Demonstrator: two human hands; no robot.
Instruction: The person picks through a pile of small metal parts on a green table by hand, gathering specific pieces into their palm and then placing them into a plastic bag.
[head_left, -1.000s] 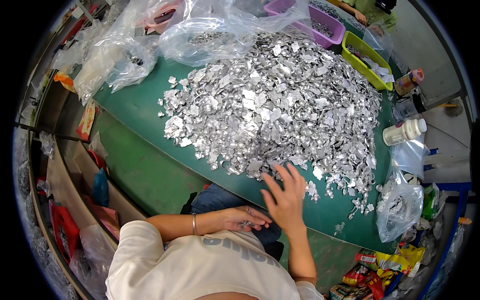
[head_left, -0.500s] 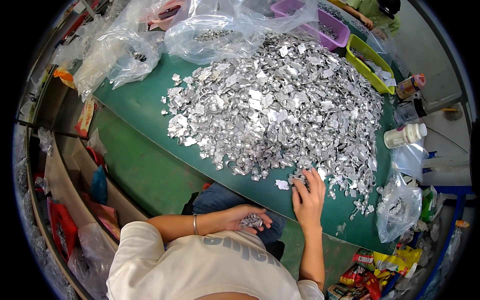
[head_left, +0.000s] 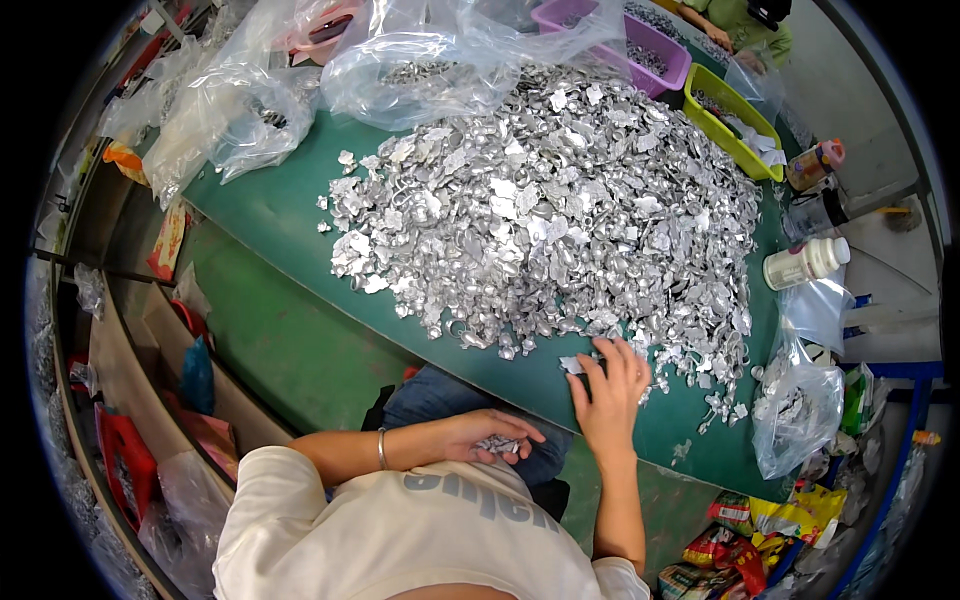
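Note:
A large heap of small silvery metal pieces (head_left: pixel 560 210) covers much of the green tabletop (head_left: pixel 270 200). My left hand (head_left: pixel 488 436) is cupped palm up near my lap, off the table's near edge, and holds a small handful of metal pieces (head_left: pixel 498 443). At the heap's near edge my right hand (head_left: pixel 612 395) rests palm down, fingers bent and apart, the fingertips touching pieces there. Beside its thumb and index finger lies a flat metal piece (head_left: pixel 571 365). What is under the palm is hidden.
Clear plastic bags (head_left: pixel 420 80) stand along the far side. Purple (head_left: pixel 670 75) and lime-green (head_left: pixel 745 145) bins are at the far right, a white bottle (head_left: pixel 806 264) and a bag of pieces (head_left: pixel 797 420) at the right edge. Another person (head_left: pixel 745 30) sits at the far right.
My right hand has shifted slightly left and nearer, and the small cluster seen by its fingertips is now out of sight. My left hand's fingers have curled in more around its handful.

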